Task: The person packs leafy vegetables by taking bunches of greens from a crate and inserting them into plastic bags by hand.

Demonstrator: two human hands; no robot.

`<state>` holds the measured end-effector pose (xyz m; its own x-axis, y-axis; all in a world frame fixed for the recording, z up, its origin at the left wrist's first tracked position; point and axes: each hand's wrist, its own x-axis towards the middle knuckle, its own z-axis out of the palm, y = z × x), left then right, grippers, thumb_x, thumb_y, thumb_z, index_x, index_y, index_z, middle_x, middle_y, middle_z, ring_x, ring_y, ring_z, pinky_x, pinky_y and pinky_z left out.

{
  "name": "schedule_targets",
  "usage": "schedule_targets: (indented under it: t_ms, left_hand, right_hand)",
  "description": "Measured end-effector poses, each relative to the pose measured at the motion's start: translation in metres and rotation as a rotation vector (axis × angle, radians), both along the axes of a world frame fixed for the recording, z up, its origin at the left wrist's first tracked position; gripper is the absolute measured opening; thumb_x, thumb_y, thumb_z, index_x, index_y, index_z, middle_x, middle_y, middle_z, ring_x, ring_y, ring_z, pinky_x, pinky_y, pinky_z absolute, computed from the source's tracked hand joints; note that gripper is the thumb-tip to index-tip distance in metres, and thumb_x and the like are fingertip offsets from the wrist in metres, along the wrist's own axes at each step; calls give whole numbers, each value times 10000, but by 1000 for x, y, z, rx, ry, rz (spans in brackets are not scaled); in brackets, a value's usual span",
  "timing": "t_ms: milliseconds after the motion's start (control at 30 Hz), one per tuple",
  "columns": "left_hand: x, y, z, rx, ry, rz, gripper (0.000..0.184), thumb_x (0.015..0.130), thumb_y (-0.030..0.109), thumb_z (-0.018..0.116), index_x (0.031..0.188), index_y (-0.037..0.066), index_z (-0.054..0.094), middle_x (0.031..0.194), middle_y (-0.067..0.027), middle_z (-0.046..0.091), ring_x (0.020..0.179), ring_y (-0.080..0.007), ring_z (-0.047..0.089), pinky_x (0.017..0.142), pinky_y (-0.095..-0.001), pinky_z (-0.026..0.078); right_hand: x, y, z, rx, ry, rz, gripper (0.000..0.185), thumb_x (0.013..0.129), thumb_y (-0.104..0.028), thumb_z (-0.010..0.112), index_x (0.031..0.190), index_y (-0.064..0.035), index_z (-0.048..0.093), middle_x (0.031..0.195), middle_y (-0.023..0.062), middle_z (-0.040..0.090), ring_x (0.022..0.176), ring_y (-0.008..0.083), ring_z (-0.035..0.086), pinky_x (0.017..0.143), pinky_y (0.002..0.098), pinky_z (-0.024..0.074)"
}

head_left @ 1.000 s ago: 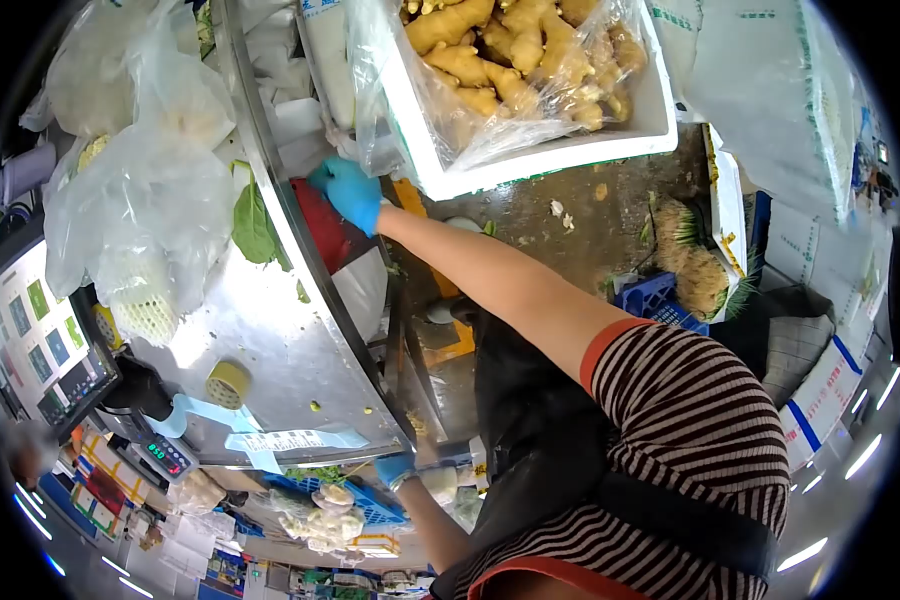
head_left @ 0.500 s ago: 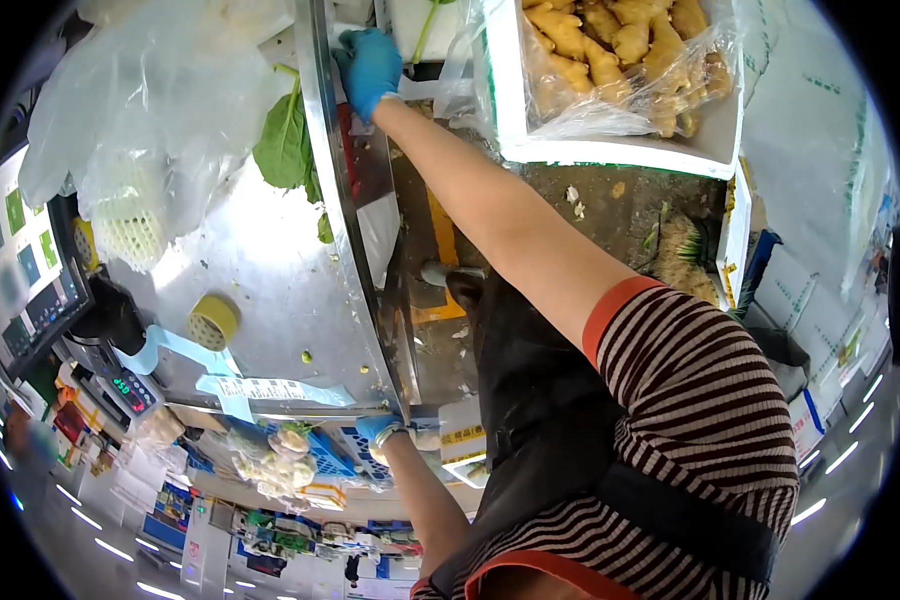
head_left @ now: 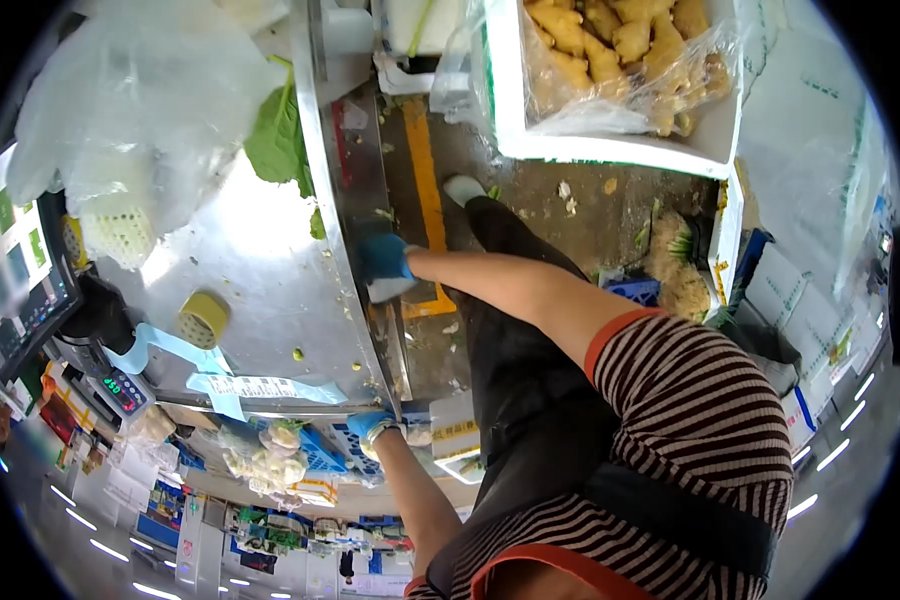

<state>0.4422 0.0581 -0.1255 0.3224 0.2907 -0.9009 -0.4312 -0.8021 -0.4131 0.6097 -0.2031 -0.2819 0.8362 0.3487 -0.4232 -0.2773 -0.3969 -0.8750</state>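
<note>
My right hand point(head_left: 384, 258), in a blue glove, is low beside the long metal edge of the table point(head_left: 355, 300). A whitish sheet or bag point(head_left: 390, 288) shows just under it; I cannot tell whether the hand touches it. Motion blur hides the fingers. My left hand point(head_left: 372, 428), also gloved in blue, lies at the table's near corner with its fingers stretched out along the edge and no object visible in it. On the table are a green leaf point(head_left: 278, 140), a yellow tape roll point(head_left: 203, 319) and light-blue strips with a printed label point(head_left: 270, 388).
A white foam box point(head_left: 610, 152) holds ginger point(head_left: 610, 40) in clear plastic. Plastic bags point(head_left: 150, 90) cover the table's far end, near a screen point(head_left: 30, 265) and a lit scale display point(head_left: 120, 390). Scraps and a yellow line point(head_left: 425, 180) mark the floor.
My right hand has come back from beside the foam box along the table's side. More of my leg and foot shows. My left hand stays at the corner, its fingers a little more stretched.
</note>
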Motion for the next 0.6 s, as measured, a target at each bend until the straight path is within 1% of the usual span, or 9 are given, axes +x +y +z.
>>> schedule_targets:
  t_ms: [33, 133, 233, 300, 333, 367, 400, 433, 600]
  left_hand:
    - [1, -2, -1, 26, -21, -10, 423, 976, 324, 374, 1315, 145, 554, 1372, -64, 535, 1260, -221, 504, 991, -343, 432]
    - [4, -14, 6, 9, -163, -92, 398, 968, 307, 382, 1263, 142, 592, 1321, -64, 578, 1199, -231, 555, 946, -349, 470]
    - [11, -18, 6, -149, -371, 276, 425, 971, 362, 384, 1220, 110, 619, 1252, -73, 626, 1146, -250, 593, 935, -356, 481]
    - [-8, 0, -10, -309, -556, 362, 468, 966, 409, 387, 1265, 107, 584, 1309, -69, 588, 1183, -253, 567, 968, -379, 460]
    - [-23, 13, -27, -393, -646, 398, 493, 964, 432, 388, 1287, 106, 567, 1337, -67, 569, 1202, -254, 554, 984, -390, 450]
    - [-29, 19, -40, -596, -723, 488, 526, 962, 444, 379, 1350, 111, 502, 1400, -72, 503, 1264, -263, 487, 1036, -400, 394]
    - [-35, 24, -51, -807, -773, 569, 569, 961, 456, 370, 1412, 116, 437, 1463, -76, 437, 1327, -271, 420, 1088, -410, 339]
    - [-24, 15, -39, -493, -627, 94, 574, 962, 439, 366, 1439, 121, 405, 1493, -78, 398, 1376, -277, 361, 1129, -394, 285]
    - [18, -28, 41, -626, -583, 434, 529, 981, 368, 351, 1424, 87, 413, 1475, -99, 411, 1334, -302, 398, 1108, -426, 302]
  right_hand:
    - [-4, -9, 13, 23, 140, 15, 349, 847, -371, 561, 1035, -112, 700, 1019, 189, 673, 954, 385, 627, 794, 433, 499]
    - [-25, -30, 22, 0, 88, 68, 343, 903, -371, 518, 1065, -122, 690, 1077, 161, 665, 983, 367, 618, 835, 419, 494]
    - [-24, -59, 45, -43, 32, 348, 391, 918, -408, 495, 1118, -131, 683, 1134, 141, 657, 1016, 355, 616, 874, 409, 483]
    - [-12, -77, 86, -163, -76, 503, 390, 925, -392, 461, 1059, -96, 678, 1149, 140, 645, 1033, 314, 610, 878, 380, 478]
    - [0, -82, 103, -174, 44, 543, 390, 927, -391, 455, 1045, -92, 677, 1142, 141, 645, 1028, 318, 608, 870, 387, 480]
    - [12, -87, 120, -190, 173, 574, 391, 929, -391, 450, 1031, -87, 675, 1135, 142, 646, 1023, 322, 607, 863, 394, 482]
    - [21, -95, 136, -197, 56, 616, 446, 915, -444, 481, 1115, -83, 653, 1169, 153, 635, 1047, 337, 602, 892, 390, 475]
    - [32, -101, 154, -206, -57, 660, 526, 900, -497, 512, 1198, -80, 631, 1203, 165, 625, 1070, 353, 597, 921, 386, 468]
    - [94, -131, 223, -221, -123, 552, 482, 910, -469, 527, 1166, -77, 640, 1155, 131, 651, 1040, 329, 607, 908, 391, 472]
